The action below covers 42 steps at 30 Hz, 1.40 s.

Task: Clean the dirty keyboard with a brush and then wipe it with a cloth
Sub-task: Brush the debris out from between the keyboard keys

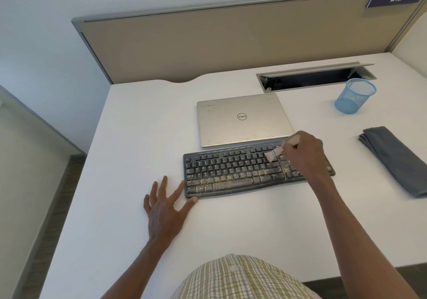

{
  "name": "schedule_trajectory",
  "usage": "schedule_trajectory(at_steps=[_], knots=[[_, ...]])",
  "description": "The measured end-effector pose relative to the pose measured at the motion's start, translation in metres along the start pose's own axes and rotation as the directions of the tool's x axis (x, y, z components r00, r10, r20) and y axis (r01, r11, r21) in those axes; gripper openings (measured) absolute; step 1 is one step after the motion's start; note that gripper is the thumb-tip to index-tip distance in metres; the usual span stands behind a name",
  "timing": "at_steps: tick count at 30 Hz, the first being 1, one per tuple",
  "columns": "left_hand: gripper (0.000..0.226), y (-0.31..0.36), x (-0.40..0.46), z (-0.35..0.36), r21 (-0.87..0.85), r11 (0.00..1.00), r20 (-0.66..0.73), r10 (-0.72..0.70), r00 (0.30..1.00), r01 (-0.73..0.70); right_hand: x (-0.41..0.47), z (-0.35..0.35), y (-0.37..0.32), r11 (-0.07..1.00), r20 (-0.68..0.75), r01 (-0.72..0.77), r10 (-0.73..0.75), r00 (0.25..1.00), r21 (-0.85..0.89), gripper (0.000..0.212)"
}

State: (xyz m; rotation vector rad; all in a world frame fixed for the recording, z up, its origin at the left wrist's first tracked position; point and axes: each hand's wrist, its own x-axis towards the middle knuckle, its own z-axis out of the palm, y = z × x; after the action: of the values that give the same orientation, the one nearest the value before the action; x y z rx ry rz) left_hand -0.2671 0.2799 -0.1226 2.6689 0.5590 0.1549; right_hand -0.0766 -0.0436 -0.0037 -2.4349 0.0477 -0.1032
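Brushing is under way: right hand pinches brush on keyboard mid-counter, left hand flat at its corner, crumbs on lower rows, cloth folded, unused, at right.

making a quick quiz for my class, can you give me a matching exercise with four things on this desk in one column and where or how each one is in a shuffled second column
Things
1. brush
2. cloth
3. laptop
4. pen cup

Places or states
A. closed, lying just behind the keyboard
B. folded, lying to the right of the keyboard
C. blue mesh, standing near the open cable slot
D. held in the right hand, bristles on the keys

Pairs: 1-D, 2-B, 3-A, 4-C
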Motion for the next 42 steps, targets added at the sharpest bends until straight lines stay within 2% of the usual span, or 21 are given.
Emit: schedule_trajectory(at_steps=[2,6,11,16,22,26,28,32,37,42], knots=[[0.08,0.0,0.0,0.0,0.003,1.0,0.006,-0.003,1.0,0.003,0.0,0.004,0.004,0.999,0.0,-0.04,0.04,0.999,-0.014,0.007],[0.079,0.0,0.0,0.0,0.003,1.0,0.005,-0.004,1.0,0.004,0.002,0.002,0.008,0.992,-0.128,-0.077,0.064,0.99,-0.102,0.011],[0.079,-0.001,0.0,0.001,-0.002,1.0,-0.005,0.001,1.0,-0.001,0.003,0.0,-0.002,0.999,-0.177,-0.026,0.022,0.984,-0.023,0.011],[0.079,0.0,0.001,0.001,-0.001,1.0,-0.006,-0.002,1.0,0.002,0.006,0.004,0.006,0.983,-0.039,-0.015,0.008,0.999,-0.185,0.015],[0.078,0.0,0.0,0.001,-0.005,1.0,-0.006,-0.003,1.0,0.003,0.003,0.004,0.0,0.996,-0.089,0.014,-0.022,0.996,-0.092,0.007],[0.078,-0.002,0.002,0.002,0.004,1.0,-0.006,-0.006,1.0,0.006,0.002,-0.002,-0.005,0.963,0.025,0.016,-0.01,1.0,-0.27,0.009],[0.079,-0.002,0.002,0.002,0.009,1.0,-0.005,0.001,1.0,-0.001,0.005,-0.006,-0.011,0.971,0.027,0.053,-0.048,0.998,-0.234,0.01],[0.079,-0.002,0.001,0.002,0.011,1.0,-0.003,0.0,1.0,0.0,0.001,0.003,-0.019,0.996,-0.034,0.077,-0.079,0.996,-0.053,0.006],[0.078,0.0,0.0,0.001,0.007,1.0,-0.006,-0.003,1.0,0.003,-0.004,0.01,-0.011,0.993,0.04,0.076,-0.073,0.997,-0.093,0.007],[0.079,-0.001,0.001,0.003,0.004,1.0,-0.007,0.001,1.0,-0.001,-0.002,0.01,-0.009,0.997,-0.003,0.075,-0.075,0.997,-0.036,0.006]])
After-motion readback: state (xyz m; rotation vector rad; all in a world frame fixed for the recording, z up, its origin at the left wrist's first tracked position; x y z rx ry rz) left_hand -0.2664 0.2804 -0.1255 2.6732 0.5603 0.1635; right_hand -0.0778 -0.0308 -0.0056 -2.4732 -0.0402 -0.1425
